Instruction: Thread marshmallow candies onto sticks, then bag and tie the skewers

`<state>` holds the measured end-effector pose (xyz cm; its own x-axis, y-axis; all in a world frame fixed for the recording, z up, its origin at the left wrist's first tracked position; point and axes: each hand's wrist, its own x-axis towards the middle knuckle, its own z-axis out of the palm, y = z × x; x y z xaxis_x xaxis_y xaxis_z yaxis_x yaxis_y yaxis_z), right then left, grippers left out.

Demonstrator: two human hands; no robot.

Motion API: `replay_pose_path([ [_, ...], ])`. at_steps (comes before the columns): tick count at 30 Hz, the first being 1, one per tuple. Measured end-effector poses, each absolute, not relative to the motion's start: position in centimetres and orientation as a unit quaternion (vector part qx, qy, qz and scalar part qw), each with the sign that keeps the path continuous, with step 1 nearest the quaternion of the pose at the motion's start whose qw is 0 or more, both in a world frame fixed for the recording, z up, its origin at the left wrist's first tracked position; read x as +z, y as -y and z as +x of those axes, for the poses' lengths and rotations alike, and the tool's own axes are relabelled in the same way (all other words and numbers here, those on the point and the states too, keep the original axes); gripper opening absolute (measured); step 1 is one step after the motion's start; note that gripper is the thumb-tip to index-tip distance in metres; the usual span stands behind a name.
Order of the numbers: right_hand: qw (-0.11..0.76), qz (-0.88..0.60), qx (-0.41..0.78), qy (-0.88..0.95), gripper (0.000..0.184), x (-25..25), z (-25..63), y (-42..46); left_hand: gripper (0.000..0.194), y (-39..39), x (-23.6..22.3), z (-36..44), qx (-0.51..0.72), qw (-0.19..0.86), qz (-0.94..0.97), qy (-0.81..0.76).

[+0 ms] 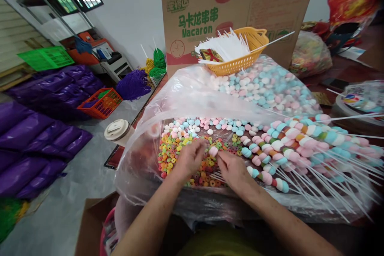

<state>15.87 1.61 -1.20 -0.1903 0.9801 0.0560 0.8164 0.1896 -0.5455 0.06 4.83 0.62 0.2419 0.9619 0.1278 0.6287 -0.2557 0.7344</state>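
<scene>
My left hand [190, 158] and my right hand [232, 170] meet over a clear plastic sheet [141, 156] spread with colourful ring candies [172, 150] and pastel marshmallows [207, 124]. Both hands are closed in a pinch. A pink marshmallow [213, 151] sits between their fingertips. The left fingers press at it from the left; the right fingers pinch something thin just under it, likely a white stick, hard to make out. To the right lies a pile of finished marshmallow skewers [303, 144] with white sticks fanning out.
A yellow basket [243, 62] of white sticks rests on a big bag of marshmallows [270, 88], before a "Macaron" cardboard box [228, 4]. A lidded paper cup [117, 131] stands left. Purple bags [36, 136] and an orange crate [100, 104] lie on the floor.
</scene>
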Motion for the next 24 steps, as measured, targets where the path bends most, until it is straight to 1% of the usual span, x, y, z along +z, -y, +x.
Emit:
replay_pose_path([
  [2, 0.216, -0.620, 0.181, 0.732, 0.023, -0.9, 15.7, -4.5, 0.025, -8.4, 1.5, -0.7, 0.241, 0.185, 0.705, -0.640],
  [5, 0.204, -0.644, 0.157, 0.720, 0.023, -0.9, 14.7, -8.9, 0.019, -13.1, 1.5, -0.8, 0.235, 0.152, 0.668, -0.689],
  [8, 0.175, -0.657, 0.146, 0.719, 0.023, -1.6, 13.6, -11.8, 0.015, -15.3, 0.6, -0.4, 0.253, 0.171, 0.653, -0.693],
  [12, 0.156, -0.642, 0.151, 0.736, 0.020, -2.0, 13.8, -11.8, 0.016, -13.8, 0.3, -0.9, 0.288, 0.231, 0.640, -0.675],
  [14, 0.164, -0.631, 0.157, 0.742, 0.021, -1.6, 14.7, -10.6, 0.018, -11.7, 0.3, -1.7, 0.311, 0.306, 0.626, -0.646],
  [15, 0.172, -0.627, 0.159, 0.743, 0.023, -1.3, 15.2, -10.0, 0.020, -10.5, 0.3, -2.1, 0.329, 0.364, 0.610, -0.622],
  [17, 0.184, -0.626, 0.159, 0.740, 0.027, -0.9, 16.0, -9.1, 0.023, -8.1, 0.2, -2.5, 0.398, 0.514, 0.528, -0.546],
  [18, 0.187, -0.629, 0.158, 0.738, 0.028, -0.8, 16.3, -8.9, 0.025, -7.0, 0.0, -2.6, 0.430, 0.565, 0.480, -0.516],
  [19, 0.187, -0.633, 0.156, 0.735, 0.027, -0.8, 16.4, -8.9, 0.027, -6.0, -0.1, -2.6, 0.459, 0.598, 0.432, -0.495],
  [21, 0.181, -0.637, 0.156, 0.733, 0.025, -1.1, 16.3, -9.4, 0.033, -4.5, -0.2, -2.5, 0.500, 0.631, 0.359, -0.473],
  [24, 0.171, -0.611, 0.171, 0.754, 0.019, -1.5, 15.3, -10.5, 0.033, -3.1, 0.0, -2.3, 0.520, 0.693, 0.269, -0.421],
])
